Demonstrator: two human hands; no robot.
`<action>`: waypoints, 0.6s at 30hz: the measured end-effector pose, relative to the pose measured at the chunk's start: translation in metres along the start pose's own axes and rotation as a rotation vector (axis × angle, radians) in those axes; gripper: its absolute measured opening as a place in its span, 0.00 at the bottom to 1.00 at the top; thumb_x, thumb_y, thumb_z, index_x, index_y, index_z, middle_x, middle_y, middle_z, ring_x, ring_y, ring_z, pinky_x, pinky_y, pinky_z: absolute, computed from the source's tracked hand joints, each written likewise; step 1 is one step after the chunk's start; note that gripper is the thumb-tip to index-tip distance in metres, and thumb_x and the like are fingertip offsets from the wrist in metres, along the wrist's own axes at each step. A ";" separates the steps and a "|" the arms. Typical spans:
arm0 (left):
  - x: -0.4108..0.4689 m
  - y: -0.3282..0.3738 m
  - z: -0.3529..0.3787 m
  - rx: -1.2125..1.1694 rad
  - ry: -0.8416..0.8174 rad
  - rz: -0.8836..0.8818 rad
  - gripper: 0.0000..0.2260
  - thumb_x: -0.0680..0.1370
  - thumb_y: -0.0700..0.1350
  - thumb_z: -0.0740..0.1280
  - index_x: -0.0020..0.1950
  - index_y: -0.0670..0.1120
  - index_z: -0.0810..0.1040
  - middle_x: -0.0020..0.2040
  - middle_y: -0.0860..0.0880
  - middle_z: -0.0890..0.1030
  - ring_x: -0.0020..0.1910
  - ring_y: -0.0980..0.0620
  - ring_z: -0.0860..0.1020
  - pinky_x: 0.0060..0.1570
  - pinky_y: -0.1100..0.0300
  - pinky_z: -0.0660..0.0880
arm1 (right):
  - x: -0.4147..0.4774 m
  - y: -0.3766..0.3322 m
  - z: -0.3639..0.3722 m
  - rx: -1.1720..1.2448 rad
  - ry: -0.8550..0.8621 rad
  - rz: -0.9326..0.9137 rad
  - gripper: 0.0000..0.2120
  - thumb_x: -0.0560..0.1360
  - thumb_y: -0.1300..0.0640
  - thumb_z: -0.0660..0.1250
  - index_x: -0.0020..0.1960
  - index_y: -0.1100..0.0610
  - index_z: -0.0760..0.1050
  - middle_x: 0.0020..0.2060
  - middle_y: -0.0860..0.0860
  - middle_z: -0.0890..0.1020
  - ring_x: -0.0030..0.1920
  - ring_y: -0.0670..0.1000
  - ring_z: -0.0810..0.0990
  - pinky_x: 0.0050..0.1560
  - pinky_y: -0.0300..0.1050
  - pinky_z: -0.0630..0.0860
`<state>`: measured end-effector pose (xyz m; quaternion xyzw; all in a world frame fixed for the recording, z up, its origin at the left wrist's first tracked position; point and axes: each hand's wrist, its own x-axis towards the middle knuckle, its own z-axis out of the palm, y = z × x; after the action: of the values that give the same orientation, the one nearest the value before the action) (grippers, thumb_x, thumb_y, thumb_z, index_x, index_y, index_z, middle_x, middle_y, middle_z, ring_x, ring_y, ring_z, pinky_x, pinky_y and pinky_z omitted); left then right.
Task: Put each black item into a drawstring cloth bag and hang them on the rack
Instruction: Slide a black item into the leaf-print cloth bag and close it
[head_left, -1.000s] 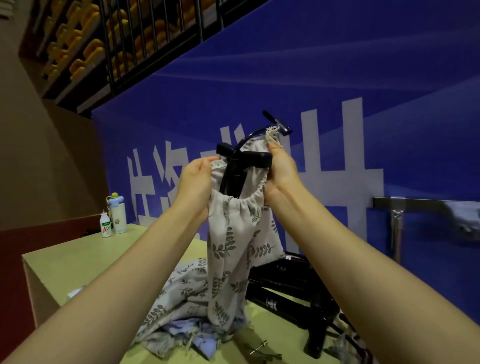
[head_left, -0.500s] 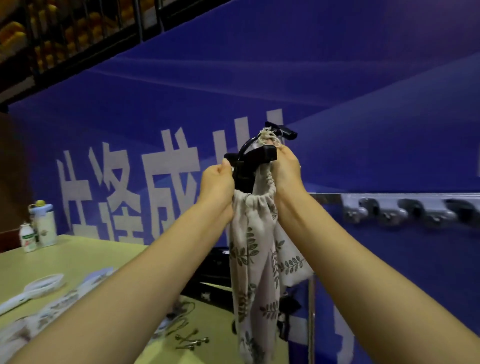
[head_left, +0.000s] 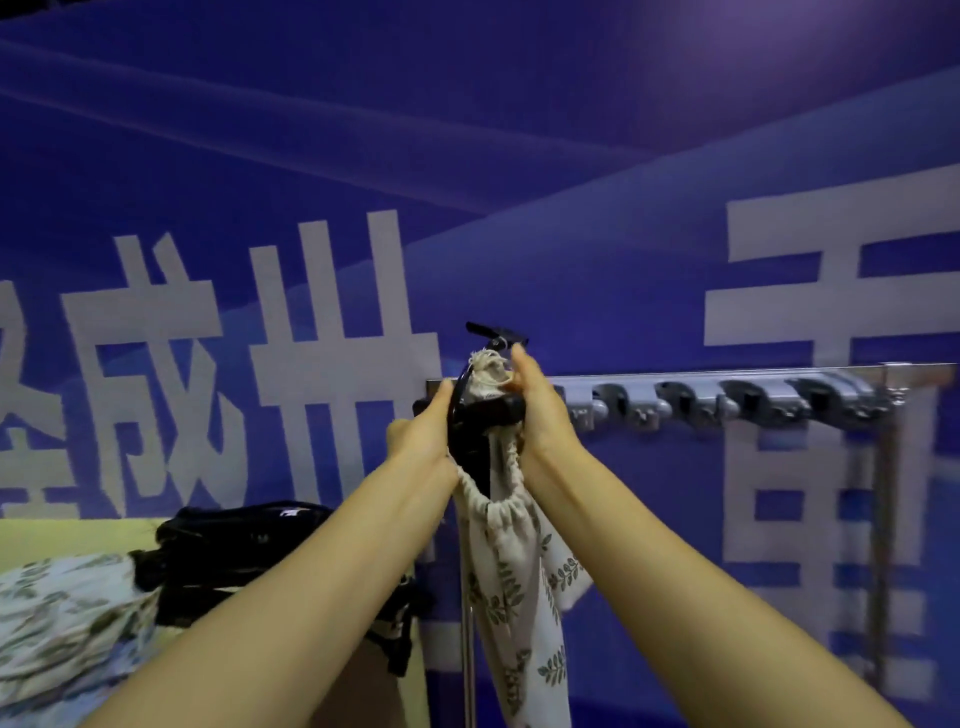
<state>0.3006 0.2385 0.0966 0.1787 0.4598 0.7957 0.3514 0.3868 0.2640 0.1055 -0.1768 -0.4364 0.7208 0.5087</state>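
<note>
Both hands (head_left: 423, 434) (head_left: 540, 410) raised, gripping bag (head_left: 511, 561) at rack (head_left: 727, 395)

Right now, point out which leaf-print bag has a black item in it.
The bag held up by the left hand and right hand near the rack: a black item pokes from its gathered mouth. The other bag lies crumpled on the table.

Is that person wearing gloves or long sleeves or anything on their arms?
No gloves. The left hand and right hand are bare, and so are both arms down to the picture's bottom edge, so no sleeves show. I see no watch, bracelet or ring, though the blur could hide something small.
</note>
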 end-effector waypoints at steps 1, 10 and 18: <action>0.001 -0.005 0.002 -0.006 0.019 -0.002 0.21 0.70 0.49 0.75 0.55 0.36 0.75 0.48 0.38 0.81 0.45 0.37 0.82 0.48 0.39 0.79 | 0.003 0.001 -0.006 -0.028 0.006 0.002 0.15 0.77 0.49 0.64 0.38 0.58 0.80 0.30 0.54 0.83 0.32 0.52 0.81 0.38 0.45 0.78; 0.012 -0.036 0.002 0.085 0.154 0.004 0.13 0.75 0.44 0.69 0.40 0.41 0.66 0.40 0.44 0.73 0.50 0.39 0.79 0.53 0.44 0.78 | 0.041 0.024 -0.064 -0.349 0.351 -0.158 0.14 0.76 0.53 0.65 0.34 0.56 0.66 0.31 0.55 0.65 0.36 0.53 0.63 0.38 0.46 0.61; 0.034 -0.058 -0.006 0.151 0.218 -0.002 0.16 0.76 0.45 0.69 0.56 0.36 0.71 0.50 0.41 0.75 0.53 0.39 0.78 0.52 0.49 0.78 | 0.059 0.036 -0.094 -0.372 0.335 -0.174 0.11 0.74 0.62 0.64 0.33 0.57 0.76 0.31 0.52 0.76 0.32 0.49 0.71 0.35 0.42 0.69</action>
<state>0.2965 0.2791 0.0422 0.1167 0.5541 0.7732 0.2854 0.4070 0.3554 0.0352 -0.3460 -0.4845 0.5426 0.5926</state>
